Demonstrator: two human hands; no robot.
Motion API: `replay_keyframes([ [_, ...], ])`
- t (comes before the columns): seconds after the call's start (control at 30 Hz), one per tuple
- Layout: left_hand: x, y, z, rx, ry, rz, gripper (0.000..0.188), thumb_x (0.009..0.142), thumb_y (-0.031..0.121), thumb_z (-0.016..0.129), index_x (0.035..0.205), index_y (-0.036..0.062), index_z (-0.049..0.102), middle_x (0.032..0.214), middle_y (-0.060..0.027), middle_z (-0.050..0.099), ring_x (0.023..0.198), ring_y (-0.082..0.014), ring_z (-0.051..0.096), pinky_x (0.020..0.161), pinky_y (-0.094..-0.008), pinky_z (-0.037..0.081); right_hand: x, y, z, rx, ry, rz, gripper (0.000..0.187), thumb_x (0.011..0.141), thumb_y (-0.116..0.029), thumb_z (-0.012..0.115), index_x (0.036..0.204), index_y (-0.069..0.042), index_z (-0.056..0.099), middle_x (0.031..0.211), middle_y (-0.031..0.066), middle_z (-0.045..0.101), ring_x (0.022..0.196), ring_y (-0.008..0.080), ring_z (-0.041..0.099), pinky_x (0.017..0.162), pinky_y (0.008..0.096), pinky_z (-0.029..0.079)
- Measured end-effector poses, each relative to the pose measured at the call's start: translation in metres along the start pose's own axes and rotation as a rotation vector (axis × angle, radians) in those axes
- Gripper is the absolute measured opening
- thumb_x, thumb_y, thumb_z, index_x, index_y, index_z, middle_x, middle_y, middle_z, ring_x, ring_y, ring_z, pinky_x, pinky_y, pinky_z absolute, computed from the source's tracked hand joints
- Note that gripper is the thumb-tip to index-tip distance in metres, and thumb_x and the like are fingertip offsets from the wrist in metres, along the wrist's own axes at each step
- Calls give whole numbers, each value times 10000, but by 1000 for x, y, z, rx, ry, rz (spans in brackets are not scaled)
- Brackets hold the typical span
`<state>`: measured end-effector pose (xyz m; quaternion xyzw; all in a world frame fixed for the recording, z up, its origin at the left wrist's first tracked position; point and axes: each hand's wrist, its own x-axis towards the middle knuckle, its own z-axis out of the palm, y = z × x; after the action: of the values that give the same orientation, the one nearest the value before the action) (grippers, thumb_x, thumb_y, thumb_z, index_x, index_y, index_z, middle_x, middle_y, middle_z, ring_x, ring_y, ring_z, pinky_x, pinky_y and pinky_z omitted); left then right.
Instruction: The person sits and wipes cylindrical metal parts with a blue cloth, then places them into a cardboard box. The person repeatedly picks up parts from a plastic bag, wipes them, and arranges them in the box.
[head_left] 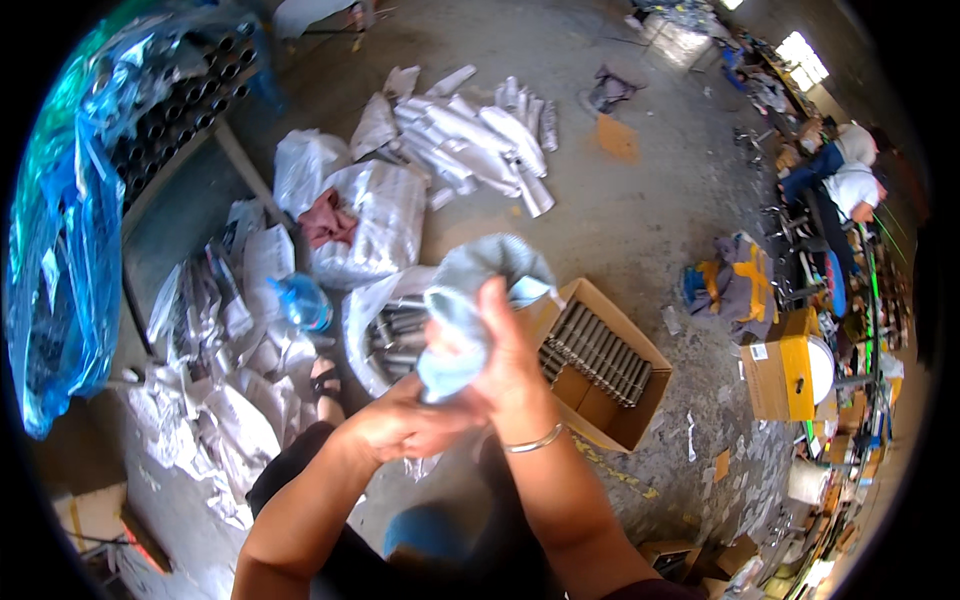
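A pale blue-grey cloth (pixel 488 262) is bunched up in front of me, above the floor. My right hand (pixel 508 355) is wrapped around it from the right, thumb pointing up, with a metal bangle on the wrist. Lower down, my left hand (pixel 405 425) closes at the bottom end of the cloth, against the heel of the right hand. Motion blurs the fingers, and whether anything is inside the cloth is hidden. Just beyond the hands stand a white plastic sack (pixel 357 345) of metal tubes (pixel 400 325) and a cardboard box (pixel 640 415) with metal tubes (pixel 600 350) in rows.
White-wrapped bundles (pixel 470 130) lie on the floor ahead. Crumpled wrapping (pixel 215 400) and a blue-tinted water bottle (pixel 303 303) are to the left, beside a rack of dark tubes (pixel 190 105) under blue plastic. At right are a cardboard carton (pixel 780 375) and people (pixel 850 175) at a long bench.
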<state>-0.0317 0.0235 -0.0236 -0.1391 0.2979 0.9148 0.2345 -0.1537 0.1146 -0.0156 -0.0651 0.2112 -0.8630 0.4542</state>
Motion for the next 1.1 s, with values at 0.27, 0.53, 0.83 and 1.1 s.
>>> replay_keyframes([
  [0.27,38,-19,-6,1256,816,399,250,811,195,648,933,-20,609,686,-77,615,573,-180,566,561,-354,470,23,3,4,-528,485,-302,234,852,-242,678,940,-79,534,731,31,552,512,138,509,454,296,430],
  [0.53,2,-2,2,199,81,120,253,799,198,679,967,19,616,642,-35,569,470,-102,472,430,-240,338,10,-6,0,-218,97,-96,429,869,-499,567,901,-72,542,655,-6,465,504,74,397,479,222,326],
  [0.83,1,-2,-14,987,428,404,477,818,339,679,1063,-48,548,761,-134,581,712,-254,590,651,-365,475,20,8,-3,-351,426,-231,303,831,-293,698,947,-70,530,753,38,551,572,136,492,528,294,438],
  [1.1,-19,-4,-17,4,21,182,437,942,377,500,1022,-48,561,622,-37,477,564,-162,507,562,-289,423,18,-8,-3,-231,331,-206,441,838,-460,635,981,-47,581,618,-24,438,557,74,403,541,223,375],
])
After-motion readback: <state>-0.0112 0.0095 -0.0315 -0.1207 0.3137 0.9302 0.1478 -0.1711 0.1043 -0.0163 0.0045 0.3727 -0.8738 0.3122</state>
